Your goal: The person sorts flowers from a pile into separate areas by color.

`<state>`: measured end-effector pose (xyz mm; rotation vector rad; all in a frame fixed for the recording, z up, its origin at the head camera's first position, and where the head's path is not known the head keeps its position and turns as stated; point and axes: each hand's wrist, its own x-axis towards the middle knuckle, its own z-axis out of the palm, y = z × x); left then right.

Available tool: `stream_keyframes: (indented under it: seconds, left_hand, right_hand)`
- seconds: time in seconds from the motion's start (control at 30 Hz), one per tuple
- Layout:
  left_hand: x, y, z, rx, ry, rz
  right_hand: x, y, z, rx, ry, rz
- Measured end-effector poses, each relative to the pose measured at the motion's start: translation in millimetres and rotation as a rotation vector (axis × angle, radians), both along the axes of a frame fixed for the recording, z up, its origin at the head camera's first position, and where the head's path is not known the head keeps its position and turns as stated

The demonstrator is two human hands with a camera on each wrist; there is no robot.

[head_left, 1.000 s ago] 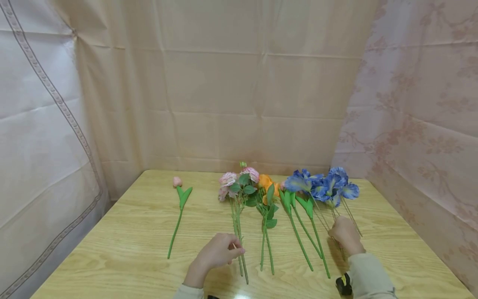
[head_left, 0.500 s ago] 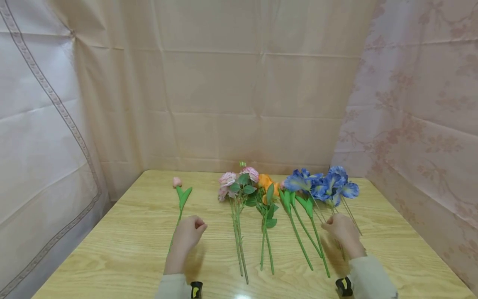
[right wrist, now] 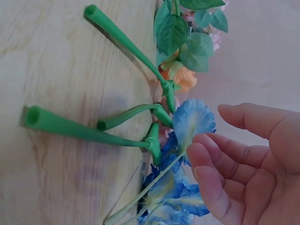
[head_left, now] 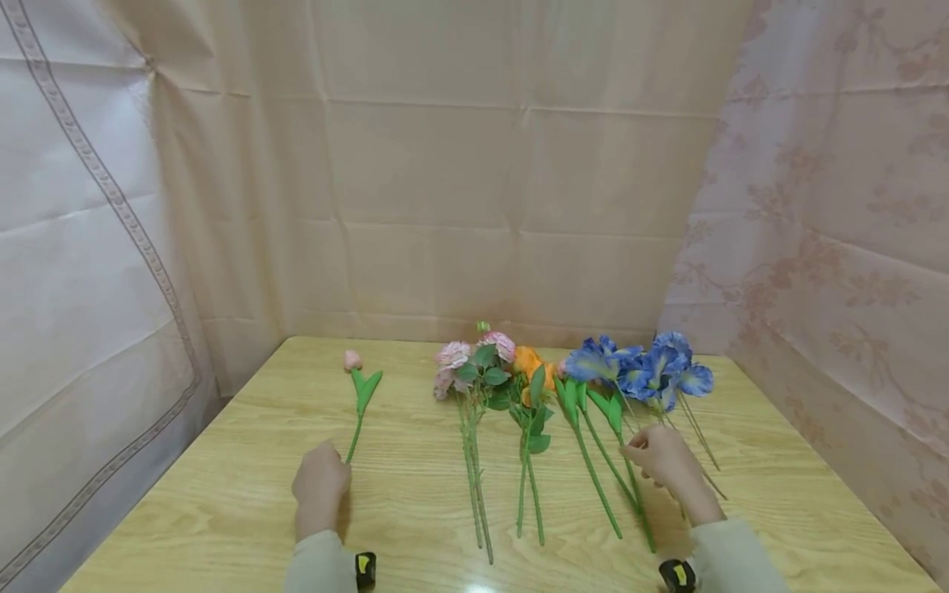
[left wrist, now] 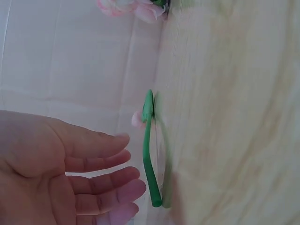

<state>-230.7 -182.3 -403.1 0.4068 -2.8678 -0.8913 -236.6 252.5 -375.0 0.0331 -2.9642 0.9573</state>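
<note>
The left hand (head_left: pixel 320 482) lies low over the table beside the lower end of the pink tulip's (head_left: pixel 352 361) stem; the left wrist view shows its fingers (left wrist: pixel 101 180) loosely spread and relaxed, holding nothing, just short of the green stem (left wrist: pixel 149 154). The right hand (head_left: pixel 663 461) hovers over the stems below the blue flowers (head_left: pixel 641 368); in the right wrist view its fingers (right wrist: pixel 220 183) are gently bent and apart, close to a thin blue-flower stem but gripping nothing.

The wooden table (head_left: pixel 222 511) is the largest thing, hemmed on three sides by pale creased cloth (head_left: pixel 445 165), floral-patterned on the right.

The blue flowers lie in a cluster at the right, heads toward the far edge. Just left of them lie green-stemmed tulips (head_left: pixel 593 469), thick stems angled toward the near edge, beside an orange flower (head_left: pixel 528 360) with leafy stems. Left again lies a spray of pink roses (head_left: pixel 474 358). The single pink tulip lies well apart at the left.

A small black-and-yellow device (head_left: pixel 363 568) sits at each wrist. No writing or label can be read anywhere.
</note>
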Motion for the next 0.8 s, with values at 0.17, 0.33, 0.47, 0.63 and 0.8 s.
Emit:
stream_keyframes:
  seconds: [0.17, 0.33, 0.47, 0.63, 0.8]
  left_hand:
    - [-2.9, -2, 0.4, 0.021, -0.054, -0.009]
    - [-7.3, -1, 2.8, 0.018, -0.104, -0.020]
    - [-10.9, -1, 2.0, 0.003, -0.100, -0.029]
    - [-13.6, -2, -0.5, -0.008, -0.091, -0.037]
    - [-13.4, -3, -1.8, 0.007, -0.093, -0.064]
  right_hand:
    - [1.9, -2, -1.9, 0.037, 0.001, -0.009]
    - [2.0, -3, -3.6, 0.026, 0.005, -0.017]
    - [2.4, -3, -3.7, 0.023, 0.006, -0.006]
    - [3.6, -3, -5.5, 0.015, -0.013, -0.010]
    - [3.0, -3, -9.2, -0.014, -0.014, -0.006]
